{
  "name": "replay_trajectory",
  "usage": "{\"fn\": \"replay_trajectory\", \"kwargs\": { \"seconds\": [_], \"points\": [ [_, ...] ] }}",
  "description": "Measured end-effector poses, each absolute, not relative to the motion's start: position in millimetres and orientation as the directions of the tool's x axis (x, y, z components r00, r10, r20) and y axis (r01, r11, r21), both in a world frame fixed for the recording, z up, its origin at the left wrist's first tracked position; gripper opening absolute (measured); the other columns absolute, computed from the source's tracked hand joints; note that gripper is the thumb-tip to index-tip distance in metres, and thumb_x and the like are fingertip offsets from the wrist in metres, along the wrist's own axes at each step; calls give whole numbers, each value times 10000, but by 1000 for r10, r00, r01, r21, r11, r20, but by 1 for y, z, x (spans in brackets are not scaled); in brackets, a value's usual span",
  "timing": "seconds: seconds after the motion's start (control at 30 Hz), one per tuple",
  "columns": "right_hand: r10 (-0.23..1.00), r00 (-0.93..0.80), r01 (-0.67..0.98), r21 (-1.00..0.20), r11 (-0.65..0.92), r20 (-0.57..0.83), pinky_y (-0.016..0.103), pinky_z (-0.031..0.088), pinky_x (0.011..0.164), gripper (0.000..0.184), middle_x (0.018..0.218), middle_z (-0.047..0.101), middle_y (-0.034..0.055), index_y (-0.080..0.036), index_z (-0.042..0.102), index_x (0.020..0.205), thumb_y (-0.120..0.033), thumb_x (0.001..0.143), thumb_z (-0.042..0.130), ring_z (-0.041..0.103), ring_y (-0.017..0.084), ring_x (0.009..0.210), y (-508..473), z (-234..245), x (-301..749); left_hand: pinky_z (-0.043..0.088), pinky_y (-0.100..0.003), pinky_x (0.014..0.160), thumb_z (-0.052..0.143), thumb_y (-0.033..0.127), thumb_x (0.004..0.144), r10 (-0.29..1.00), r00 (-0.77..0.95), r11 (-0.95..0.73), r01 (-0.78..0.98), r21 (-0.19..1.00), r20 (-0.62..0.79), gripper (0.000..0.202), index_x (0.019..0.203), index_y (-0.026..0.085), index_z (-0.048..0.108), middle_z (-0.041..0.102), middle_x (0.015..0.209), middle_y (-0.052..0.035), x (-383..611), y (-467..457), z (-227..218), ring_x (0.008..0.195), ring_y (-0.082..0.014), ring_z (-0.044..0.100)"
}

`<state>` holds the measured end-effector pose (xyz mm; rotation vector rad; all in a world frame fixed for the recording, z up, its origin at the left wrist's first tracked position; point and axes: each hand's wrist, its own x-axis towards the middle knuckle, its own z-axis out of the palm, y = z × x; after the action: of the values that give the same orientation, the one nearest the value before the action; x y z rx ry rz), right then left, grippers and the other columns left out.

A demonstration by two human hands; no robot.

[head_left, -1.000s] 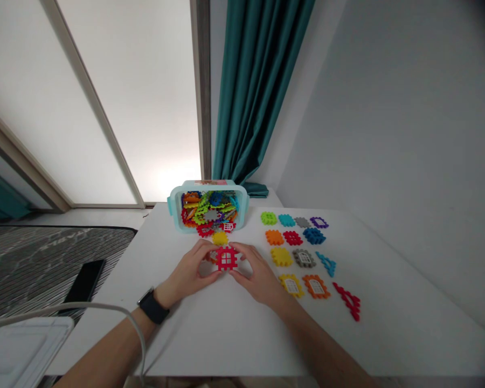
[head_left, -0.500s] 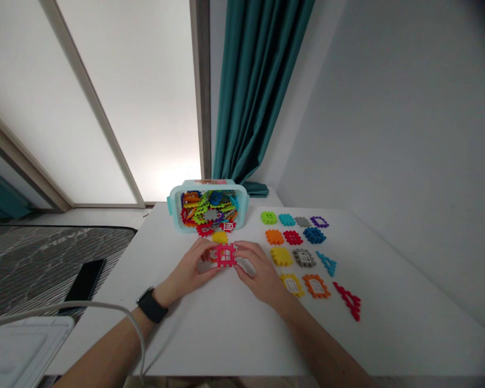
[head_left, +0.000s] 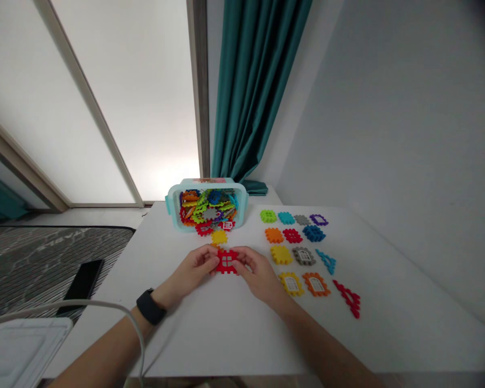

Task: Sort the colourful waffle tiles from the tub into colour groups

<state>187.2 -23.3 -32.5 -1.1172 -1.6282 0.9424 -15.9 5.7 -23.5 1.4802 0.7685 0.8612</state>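
Observation:
A red square window tile [head_left: 227, 261] with toothed edges is held between both my hands just above the white table [head_left: 226, 328]. My left hand [head_left: 192, 271], with a black watch on the wrist, pinches its left side. My right hand [head_left: 257, 272] pinches its right side. Behind them a pale blue tub [head_left: 173, 207] lies on its side, packed with several coloured tiles. A red tile [head_left: 204, 230] and a yellow tile [head_left: 219, 237] have spilled out in front of it.
Rows of coloured tiles [head_left: 303, 245] lie flat to the right of my hands, with a red triangular piece [head_left: 348, 299] nearest the front. A black phone [head_left: 83, 277] lies on a striped surface to the left. A white cable [head_left: 105, 310] crosses my left forearm. A teal curtain [head_left: 258, 86] hangs behind the table.
Both hands have drawn closer together on the red window tile and tipped it flatter; my fingers now cover more of its sides.

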Motion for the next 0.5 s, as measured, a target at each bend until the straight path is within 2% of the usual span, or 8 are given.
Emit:
{"fn": "replay_trajectory", "kwargs": {
  "seconds": [0.07,0.17,0.5],
  "points": [
    [970,-160,123,-971,204,183,271,487,630,248,762,627,-8,-199,657,1119,-269,892,586,586,137,667,-22,-34,185,382,-257,644,681,518,864,856,517,11,-59,998,21,376,887,152,598,574,708,10,-16,6,-25,643,-120,498],
    [975,-164,27,-988,154,148,261,468,571,257,717,619,-14,-186,672,1079,-341,885,603,559,126,612,-21,-32,184,392,-262,645,696,527,849,844,536,98,-98,990,-31,393,877,141,626,593,725,-6,-17,6,-28,639,-119,506],
    [977,-159,-2,-989,146,145,283,505,581,307,712,656,-4,-190,675,1022,-461,895,610,588,133,606,-23,-24,185,451,-275,635,657,543,877,836,548,84,-92,992,-20,407,886,136,661,629,759,-43,-17,6,-29,650,-130,530]
  ]
}}
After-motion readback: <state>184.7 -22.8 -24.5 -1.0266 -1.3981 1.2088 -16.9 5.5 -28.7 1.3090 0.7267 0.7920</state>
